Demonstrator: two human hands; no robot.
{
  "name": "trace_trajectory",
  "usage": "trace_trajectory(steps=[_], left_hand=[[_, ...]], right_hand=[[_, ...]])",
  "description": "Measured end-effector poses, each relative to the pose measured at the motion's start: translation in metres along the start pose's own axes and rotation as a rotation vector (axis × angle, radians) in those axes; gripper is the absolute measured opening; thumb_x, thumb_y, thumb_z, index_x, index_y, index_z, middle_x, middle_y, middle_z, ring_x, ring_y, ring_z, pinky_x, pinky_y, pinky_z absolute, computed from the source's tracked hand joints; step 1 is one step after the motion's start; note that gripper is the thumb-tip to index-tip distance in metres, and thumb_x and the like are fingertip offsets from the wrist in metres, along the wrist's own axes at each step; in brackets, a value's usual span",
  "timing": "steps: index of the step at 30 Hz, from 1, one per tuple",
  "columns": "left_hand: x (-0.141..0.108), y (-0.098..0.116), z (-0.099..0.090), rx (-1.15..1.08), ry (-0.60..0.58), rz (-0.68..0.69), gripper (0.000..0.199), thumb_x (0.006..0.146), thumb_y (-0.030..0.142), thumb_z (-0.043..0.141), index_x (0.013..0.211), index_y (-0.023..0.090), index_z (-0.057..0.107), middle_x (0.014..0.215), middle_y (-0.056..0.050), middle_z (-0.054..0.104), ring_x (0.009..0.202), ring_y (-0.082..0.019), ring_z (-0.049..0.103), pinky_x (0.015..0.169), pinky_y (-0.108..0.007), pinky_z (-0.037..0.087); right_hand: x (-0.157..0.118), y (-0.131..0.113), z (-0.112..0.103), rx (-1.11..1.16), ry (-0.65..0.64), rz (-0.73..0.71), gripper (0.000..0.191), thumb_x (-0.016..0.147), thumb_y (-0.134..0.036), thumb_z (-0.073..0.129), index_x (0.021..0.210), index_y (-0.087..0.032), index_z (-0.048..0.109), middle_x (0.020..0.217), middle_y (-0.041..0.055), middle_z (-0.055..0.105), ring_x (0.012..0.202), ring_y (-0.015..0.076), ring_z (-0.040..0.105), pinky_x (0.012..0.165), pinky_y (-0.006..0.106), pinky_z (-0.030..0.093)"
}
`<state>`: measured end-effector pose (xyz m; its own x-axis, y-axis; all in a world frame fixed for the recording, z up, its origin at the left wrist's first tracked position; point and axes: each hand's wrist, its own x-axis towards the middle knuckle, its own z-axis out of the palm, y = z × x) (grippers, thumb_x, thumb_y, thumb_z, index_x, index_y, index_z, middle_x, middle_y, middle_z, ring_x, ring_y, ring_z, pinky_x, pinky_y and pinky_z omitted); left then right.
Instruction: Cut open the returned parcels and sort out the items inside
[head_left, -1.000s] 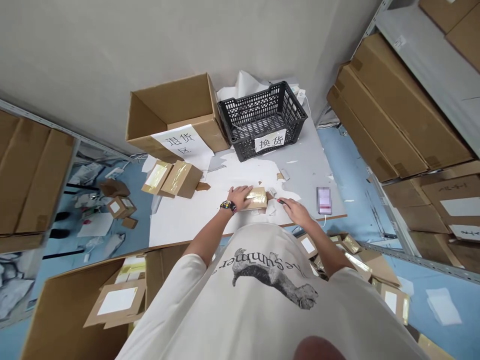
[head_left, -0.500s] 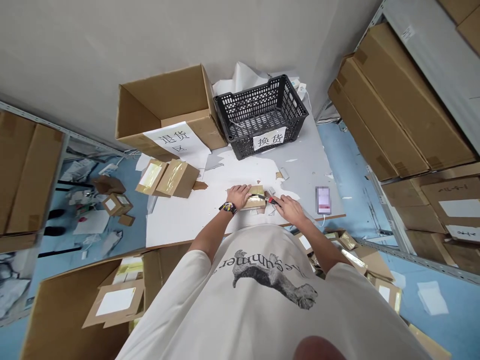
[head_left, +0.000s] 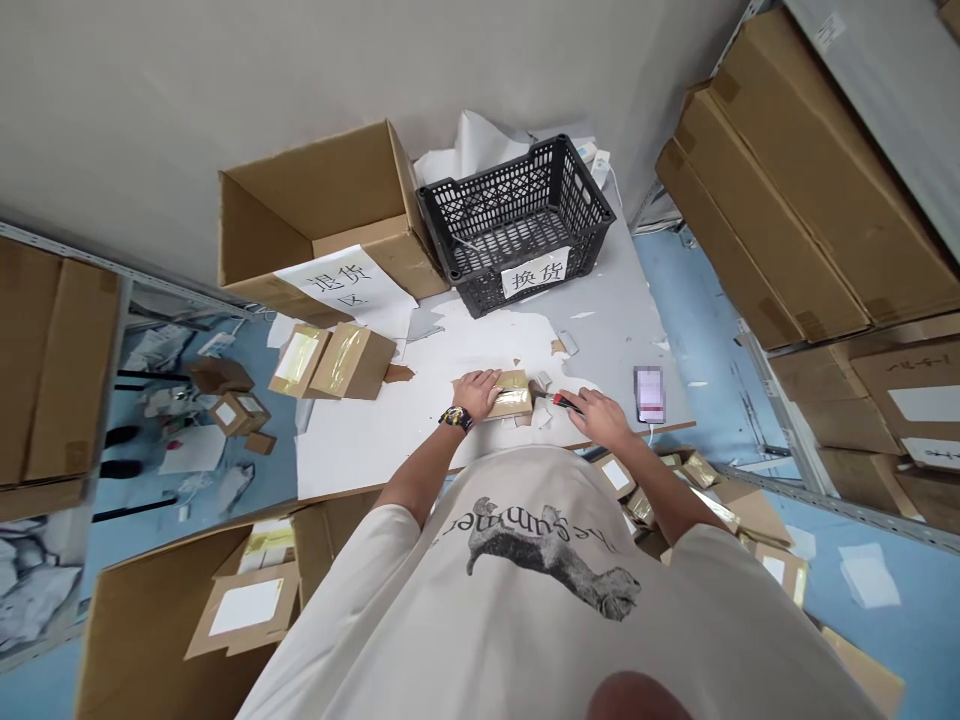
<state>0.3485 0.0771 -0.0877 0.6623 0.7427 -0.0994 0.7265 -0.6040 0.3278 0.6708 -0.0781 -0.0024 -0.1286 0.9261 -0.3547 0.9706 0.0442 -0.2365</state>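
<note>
Cardboard pkg (head_left: pixel 513 396), L hand (head_left: pixel 477 392) atop — R hand (head_left: pixel 604 418), cutter (head_left: pixel 564 402)

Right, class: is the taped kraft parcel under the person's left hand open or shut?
Shut, as far as shows: the kraft parcel lies flat under the left hand, shiny tape across its top, no flap lifted.

Taped cardbd box (head_left: pixel 514 397) lying flat, red cutter (head_left: pixel 564 403) at its edge.
</note>
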Motion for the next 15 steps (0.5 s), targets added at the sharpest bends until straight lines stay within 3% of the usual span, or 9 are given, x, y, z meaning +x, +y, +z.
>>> trace_trajectory(steps=[6, 15], left_hand=[[0.002, -0.004, -0.001, -0.011, -0.008, 0.013, 0.059, 0.118, 0.046, 0.039, 0.164, 0.021, 0.066, 0.157, -0.015, 0.074, 0.139, -0.036, 0.067, 0.123, -0.055, 0.049], [0.001, -0.003, -0.002, -0.002, -0.027, 0.011, 0.059, 0.118, 0.045, 0.039, 0.165, 0.021, 0.065, 0.159, -0.014, 0.073, 0.141, -0.036, 0.067, 0.125, -0.055, 0.048]], right_hand=[[0.018, -0.016, -0.014, -0.038, -0.069, -0.027, 0.055, 0.121, -0.039, 0.041, 0.173, -0.029, 0.054, 0.144, 0.0152, 0.073, 0.128, 0.0304, 0.068, 0.097, 0.035, 0.050], [0.018, -0.017, -0.031, -0.082, -0.106, -0.087, 0.053, 0.120, -0.038, 0.041, 0.170, -0.026, 0.056, 0.141, 0.0185, 0.074, 0.124, 0.0326, 0.067, 0.099, 0.038, 0.050]])
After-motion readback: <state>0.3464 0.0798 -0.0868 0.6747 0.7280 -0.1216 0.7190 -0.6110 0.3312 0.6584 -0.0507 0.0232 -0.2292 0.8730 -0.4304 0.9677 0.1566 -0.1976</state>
